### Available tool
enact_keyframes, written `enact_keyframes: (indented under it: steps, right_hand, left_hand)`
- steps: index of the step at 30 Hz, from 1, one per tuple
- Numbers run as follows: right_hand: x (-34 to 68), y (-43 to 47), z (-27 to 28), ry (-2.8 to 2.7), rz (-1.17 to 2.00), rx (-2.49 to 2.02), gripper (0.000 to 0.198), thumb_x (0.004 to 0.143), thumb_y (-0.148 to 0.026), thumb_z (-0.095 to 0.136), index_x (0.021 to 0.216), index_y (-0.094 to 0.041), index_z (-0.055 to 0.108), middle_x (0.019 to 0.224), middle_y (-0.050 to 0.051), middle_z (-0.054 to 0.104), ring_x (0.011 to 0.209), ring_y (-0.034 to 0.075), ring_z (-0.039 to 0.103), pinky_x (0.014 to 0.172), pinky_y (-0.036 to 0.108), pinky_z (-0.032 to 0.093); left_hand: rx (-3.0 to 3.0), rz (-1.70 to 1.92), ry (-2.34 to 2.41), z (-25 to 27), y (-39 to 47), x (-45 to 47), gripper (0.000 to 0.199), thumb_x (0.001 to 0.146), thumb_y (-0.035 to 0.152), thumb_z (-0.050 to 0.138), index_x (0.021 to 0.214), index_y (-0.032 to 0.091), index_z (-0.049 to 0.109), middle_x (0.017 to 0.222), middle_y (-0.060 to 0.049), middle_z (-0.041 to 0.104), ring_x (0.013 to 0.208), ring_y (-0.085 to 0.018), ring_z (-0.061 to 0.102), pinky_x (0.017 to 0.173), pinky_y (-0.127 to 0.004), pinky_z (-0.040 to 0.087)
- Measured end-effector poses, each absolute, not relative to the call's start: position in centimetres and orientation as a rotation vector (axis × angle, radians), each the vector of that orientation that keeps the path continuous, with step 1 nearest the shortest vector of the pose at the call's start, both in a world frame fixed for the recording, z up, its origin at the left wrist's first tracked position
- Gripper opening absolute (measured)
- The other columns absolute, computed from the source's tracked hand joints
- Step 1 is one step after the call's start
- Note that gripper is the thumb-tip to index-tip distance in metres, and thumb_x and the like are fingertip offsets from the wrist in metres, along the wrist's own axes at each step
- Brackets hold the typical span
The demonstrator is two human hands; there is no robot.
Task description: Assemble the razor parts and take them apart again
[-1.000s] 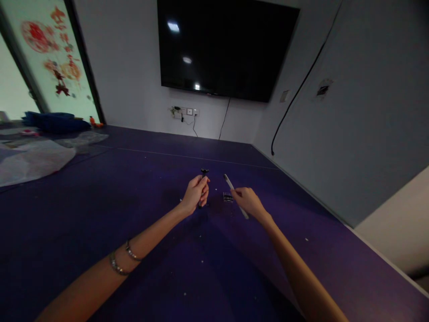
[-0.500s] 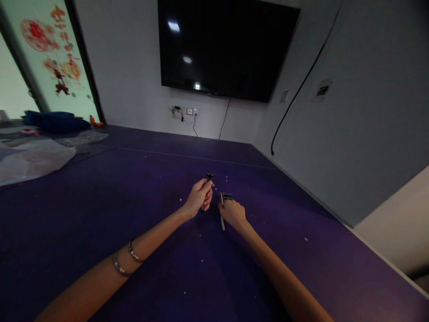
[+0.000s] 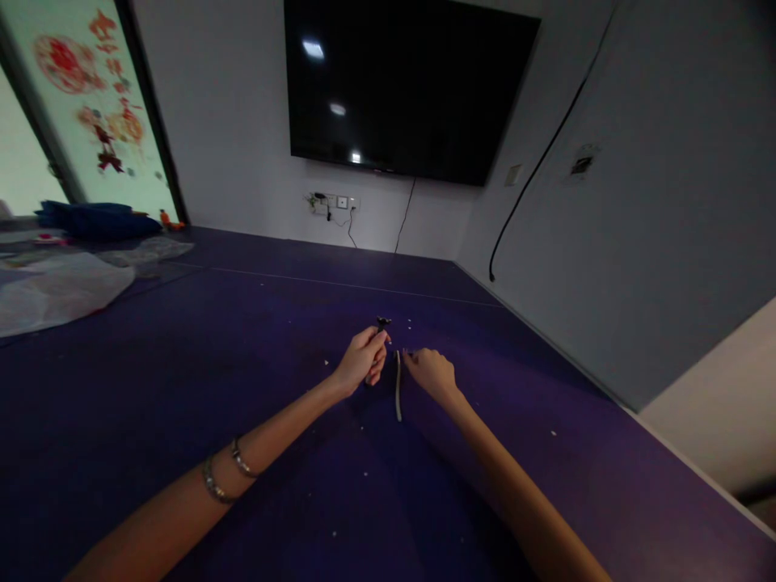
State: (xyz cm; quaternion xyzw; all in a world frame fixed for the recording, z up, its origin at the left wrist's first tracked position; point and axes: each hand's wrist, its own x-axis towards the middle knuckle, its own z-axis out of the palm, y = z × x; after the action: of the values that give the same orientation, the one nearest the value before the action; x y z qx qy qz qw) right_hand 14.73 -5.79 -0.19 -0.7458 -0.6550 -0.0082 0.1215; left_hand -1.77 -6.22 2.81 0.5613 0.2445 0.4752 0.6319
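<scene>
Wrapped in the fingers of my left hand (image 3: 364,358) is a dark razor-like handle (image 3: 382,322). Its short crosswise head sticks out above the thumb, and its lower end shows under the fist. My right hand (image 3: 432,372) is closed just to the right, fingertips pinched on a small dark piece (image 3: 413,353) that the hand mostly hides. Between both hands a slim pale grey stick (image 3: 398,388), slightly bent, lies on the purple surface (image 3: 272,347), apart from the right fingers.
Small white scraps (image 3: 326,362) are scattered over the surface. At far left lie clear plastic sheeting (image 3: 66,283) and a dark blue cloth bundle (image 3: 97,218). A television (image 3: 412,89) hangs on the wall ahead, and a black cable (image 3: 533,170) dangles at right.
My right hand has shifted slightly right, away from the pale stick, and now covers most of the dark piece. My left hand stays nearly in place, the handle's head tilted a little.
</scene>
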Motion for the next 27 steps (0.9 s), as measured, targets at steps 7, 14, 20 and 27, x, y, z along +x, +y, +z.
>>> enact_keyframes:
  steps: [7,14,20,27]
  right_hand:
    - [18.5,-3.0,0.3,-2.016,0.054,-2.041,0.027,0.081,-0.037,0.050,0.094,-0.023,0.068,0.093,0.007,0.065,0.083,0.019,0.061,0.067,0.025,0.041]
    - [18.7,-2.4,-1.4,-2.105,0.084,-1.974,0.027,0.082,-0.030,0.048,0.102,-0.025,0.066,0.102,0.005,0.060,0.090,0.016,0.058,0.072,0.022,0.041]
    - [18.6,-2.3,-1.7,-2.073,0.097,-1.957,0.025,0.082,-0.027,0.048,0.100,-0.022,0.066,0.101,0.005,0.059,0.092,0.015,0.057,0.074,0.022,0.040]
    - [18.9,-1.9,-2.0,-2.024,0.088,-1.870,0.019,0.079,-0.022,0.052,0.089,-0.018,0.068,0.100,0.006,0.059,0.093,0.014,0.056,0.078,0.021,0.039]
  left_hand:
    - [1.292,1.051,0.567,2.7,-6.4,-1.7,0.020,0.083,0.038,0.049,0.082,0.018,0.044,0.051,0.010,0.036,0.030,-0.002,0.028,0.027,-0.014,0.028]
    - [1.298,1.045,0.577,2.6,-6.6,-1.6,0.021,0.082,0.038,0.049,0.081,0.018,0.043,0.051,0.010,0.035,0.030,-0.002,0.028,0.027,-0.013,0.028]
    - [1.294,1.036,0.578,2.6,-6.7,-1.6,0.021,0.082,0.038,0.049,0.081,0.018,0.043,0.051,0.010,0.035,0.030,-0.002,0.028,0.027,-0.013,0.028]
    - [1.297,1.031,0.576,2.0,-6.4,-1.5,0.022,0.082,0.039,0.049,0.082,0.018,0.043,0.051,0.010,0.036,0.029,-0.002,0.027,0.025,-0.014,0.029]
